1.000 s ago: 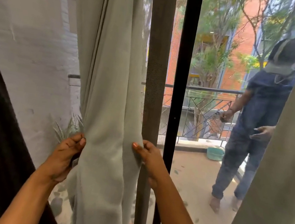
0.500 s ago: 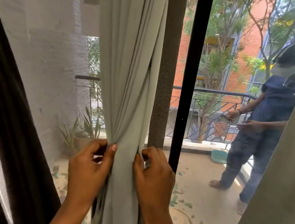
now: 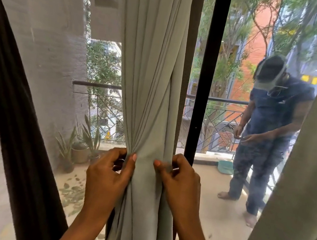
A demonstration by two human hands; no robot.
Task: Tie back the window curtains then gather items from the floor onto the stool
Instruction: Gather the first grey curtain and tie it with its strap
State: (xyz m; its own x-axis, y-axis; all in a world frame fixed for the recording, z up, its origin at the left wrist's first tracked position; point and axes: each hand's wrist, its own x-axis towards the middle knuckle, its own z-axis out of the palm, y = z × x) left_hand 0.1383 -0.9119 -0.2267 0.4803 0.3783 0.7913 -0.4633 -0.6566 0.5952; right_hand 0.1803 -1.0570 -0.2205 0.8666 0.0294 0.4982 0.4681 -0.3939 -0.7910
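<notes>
A pale grey-green curtain [image 3: 152,76] hangs bunched in the middle of the window. My left hand [image 3: 108,176] grips its left side at waist height, thumb pressed into the folds. My right hand [image 3: 179,184] grips its right side at the same height, fingers curled round the back of the fabric. A dark brown curtain [image 3: 16,116] slants down the left, tied near the top. A second pale curtain [image 3: 300,187] hangs along the right edge. No stool or floor items show.
A black window frame post [image 3: 208,75] stands just behind the gathered curtain. Beyond the mesh lies a balcony with potted plants [image 3: 81,146], a railing [image 3: 216,125], a teal basin [image 3: 225,166], scattered leaves, and a person [image 3: 267,134] standing at the right.
My two hands came together from wide apart, bunching the pale curtain into a narrow bundle. Over the last half second they stay gripping it at the same height.
</notes>
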